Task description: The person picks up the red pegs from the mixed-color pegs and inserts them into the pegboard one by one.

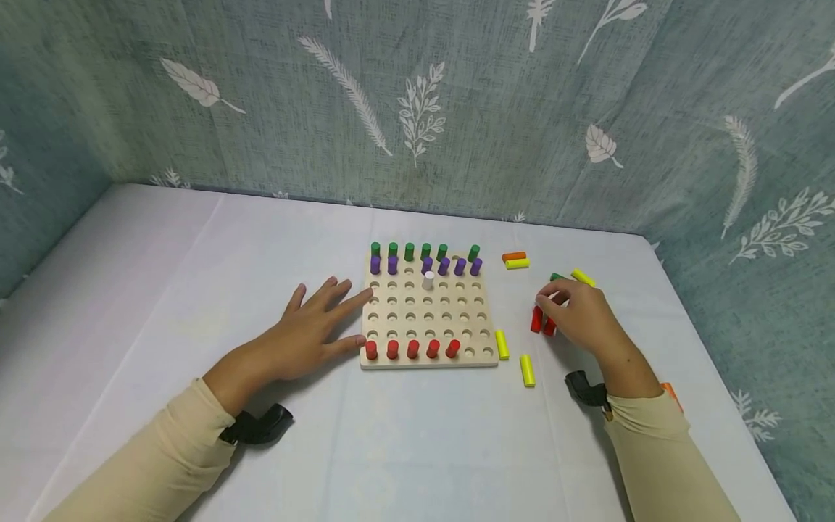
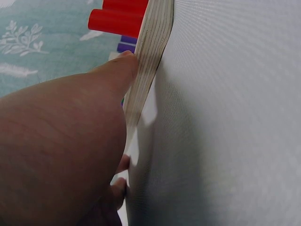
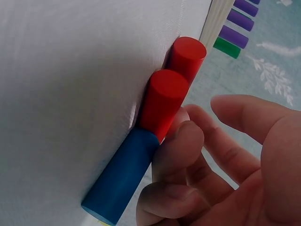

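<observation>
A wooden peg board [image 1: 430, 365] lies on the white table. Red pegs [image 1: 413, 349] stand in its front row, green pegs [image 1: 409, 251] and purple pegs [image 1: 443, 267] in its back rows, with one white peg [image 1: 428, 280] just in front. My left hand [image 1: 303, 333] is spread on the table, thumb and index finger touching the board's left edge. Right of the board, my right hand [image 1: 577, 315] reaches down beside two loose red pegs [image 3: 167, 103] and a blue peg [image 3: 120, 176]. Its fingers bend loosely against them; the thumb stands apart, nothing pinched.
Yellow pegs [image 1: 527, 370] lie loose to the right of the board. An orange peg [image 1: 514, 256] touches another yellow one behind. A green peg [image 1: 557, 276] shows partly beyond my right hand, and an orange piece [image 1: 672, 396] peeks out by the right sleeve. Patterned cloth [image 1: 483, 145] rises behind the table.
</observation>
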`<state>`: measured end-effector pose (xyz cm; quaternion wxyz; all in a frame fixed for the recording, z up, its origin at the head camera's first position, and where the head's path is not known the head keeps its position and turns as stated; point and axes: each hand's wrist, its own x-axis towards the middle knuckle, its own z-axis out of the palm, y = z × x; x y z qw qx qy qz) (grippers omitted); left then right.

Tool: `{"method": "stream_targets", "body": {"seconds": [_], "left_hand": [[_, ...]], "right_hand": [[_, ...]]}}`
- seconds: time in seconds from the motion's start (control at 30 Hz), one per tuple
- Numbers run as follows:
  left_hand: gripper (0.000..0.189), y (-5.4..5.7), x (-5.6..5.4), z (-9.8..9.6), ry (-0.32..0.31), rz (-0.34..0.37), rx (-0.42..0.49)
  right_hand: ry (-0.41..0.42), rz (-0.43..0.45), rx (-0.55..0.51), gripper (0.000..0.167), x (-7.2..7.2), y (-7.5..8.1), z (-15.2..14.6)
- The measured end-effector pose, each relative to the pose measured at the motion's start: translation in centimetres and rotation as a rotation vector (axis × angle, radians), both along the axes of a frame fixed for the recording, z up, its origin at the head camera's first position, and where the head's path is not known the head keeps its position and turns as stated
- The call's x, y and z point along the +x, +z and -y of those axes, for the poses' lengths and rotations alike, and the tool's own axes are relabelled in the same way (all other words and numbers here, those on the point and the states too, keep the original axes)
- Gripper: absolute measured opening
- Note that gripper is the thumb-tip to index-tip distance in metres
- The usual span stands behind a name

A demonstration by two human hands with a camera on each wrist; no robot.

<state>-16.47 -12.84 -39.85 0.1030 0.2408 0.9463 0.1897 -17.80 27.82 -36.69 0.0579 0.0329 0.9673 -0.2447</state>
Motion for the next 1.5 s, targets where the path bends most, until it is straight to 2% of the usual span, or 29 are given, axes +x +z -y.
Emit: {"method": "stream_targets", "body": {"seconds": [0.27, 0.43, 0.6, 0.73, 0.83, 1.07, 1.27, 1.37, 1.5], "left_hand": [[0.075, -0.34, 0.09, 0.14, 0.000, 0.020, 0.001], [0.076, -0.11, -0.11, 0.15, 0.001, -0.003, 0.002], [0.076, -0.08, -0.05, 0.08, -0.001, 0.028, -0.011], [0.076, 0.06, -0.17, 0.08, 0.002, 0.024, -0.019], [0.076, 0.15, -0.32, 0.14, 0.006, 0.007, -0.019], [0.076, 0.10, -0.30, 0.10, 0.001, 0.021, -0.018], [0.075, 0.30, -0.28, 0.04, 0.004, -0.006, -0.011], [0.076, 0.25, -0.18, 0.01, 0.001, 0.007, -0.008], [0.076, 0.22, -0.14, 0.05, 0.002, 0.011, -0.017]], "right_hand": [[0.012, 0.071, -0.003, 0.021, -0.07, -0.31, 0.20], [0.041, 0.078, 0.008, 0.021, -0.22, -0.09, 0.38], [0.080, 0.109, 0.014, 0.021, -0.08, -0.30, 0.44], [0.102, 0.087, 0.033, 0.020, -0.11, -0.31, 0.57], [0.105, 0.079, 0.040, 0.019, -0.19, -0.13, 0.75], [0.101, 0.129, 0.045, 0.018, -0.31, -0.05, 0.74], [0.105, 0.103, 0.035, 0.019, -0.45, 0.22, 0.65], [0.101, 0.087, 0.012, 0.024, -0.35, 0.13, 0.55], [0.094, 0.022, -0.033, 0.033, -0.26, 0.22, 0.60]]}}
